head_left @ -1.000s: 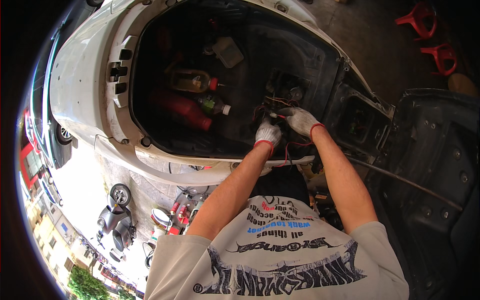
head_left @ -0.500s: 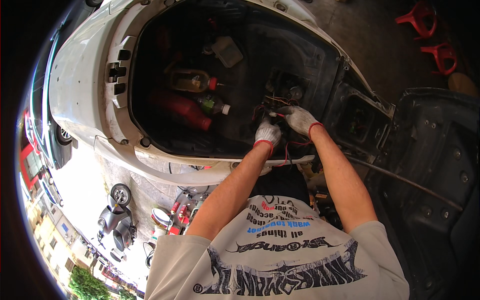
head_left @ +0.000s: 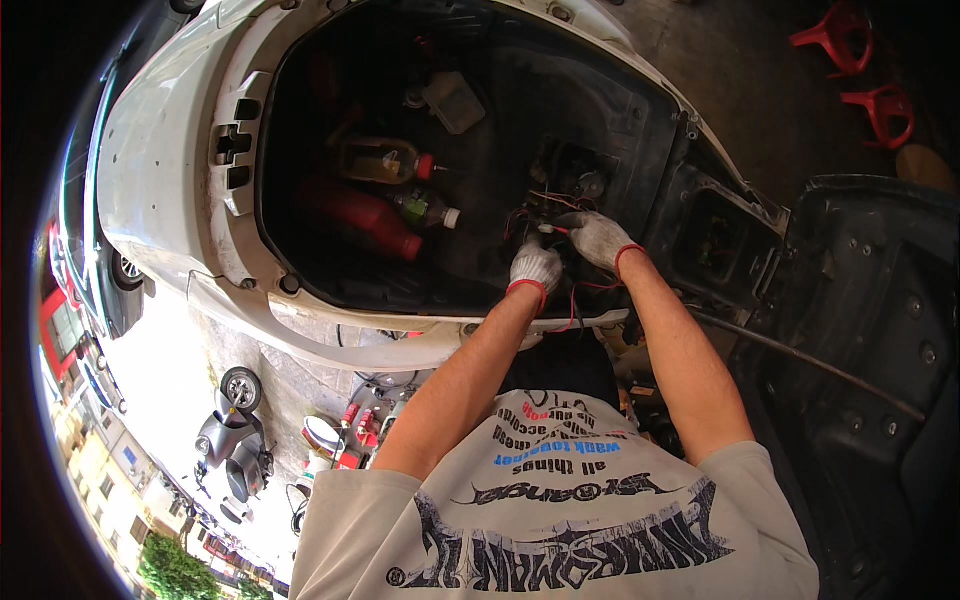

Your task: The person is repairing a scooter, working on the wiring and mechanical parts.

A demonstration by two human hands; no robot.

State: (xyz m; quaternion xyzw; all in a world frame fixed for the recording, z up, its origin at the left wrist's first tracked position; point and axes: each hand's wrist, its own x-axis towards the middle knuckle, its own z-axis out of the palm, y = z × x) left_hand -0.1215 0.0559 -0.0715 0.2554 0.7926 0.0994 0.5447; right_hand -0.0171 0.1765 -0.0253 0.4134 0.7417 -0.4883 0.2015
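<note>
Both my hands wear whitish knitted gloves with red cuffs and work inside the dark storage tub (head_left: 500, 130) of a white scooter body. Between finger and thumb my right hand (head_left: 600, 242) pinches a slim red test probe (head_left: 561, 230). The probe points left, at a small white connector (head_left: 546, 228) by the fingertips of my left hand (head_left: 537, 266). My left fingers are closed around the connector and its wires, partly hidden by the glove. Thin orange wires (head_left: 553, 199) run just beyond my hands, and a red lead (head_left: 592, 288) loops below my right wrist.
In the tub lie a bottle of yellowish liquid (head_left: 380, 161), a red bottle (head_left: 372, 222), a small clear bottle (head_left: 424, 208) and a pale box (head_left: 455, 103). An opened seat (head_left: 860, 330) stands at the right with a metal rod (head_left: 800, 355). Red chairs (head_left: 880, 115) are beyond.
</note>
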